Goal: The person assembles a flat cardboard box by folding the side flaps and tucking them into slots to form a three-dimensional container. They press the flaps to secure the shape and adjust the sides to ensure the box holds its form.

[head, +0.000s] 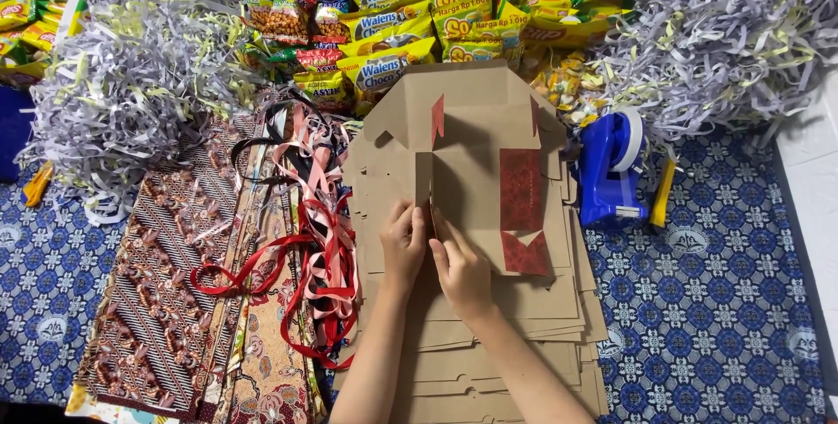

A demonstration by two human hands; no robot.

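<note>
I see left hand (403, 245) and right hand (460, 269) side by side, both grips pinching centre fold of flat brown cardboard box (471, 140) atop cardboard stack (524, 302); ribbons (323, 241) left, blue tape dispenser (611, 171) right.

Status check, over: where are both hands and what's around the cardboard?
Left hand and right hand both pinching a flap of the flat brown cardboard box. It lies atop a cardboard stack. Ribbons close left, tape dispenser right.
</note>
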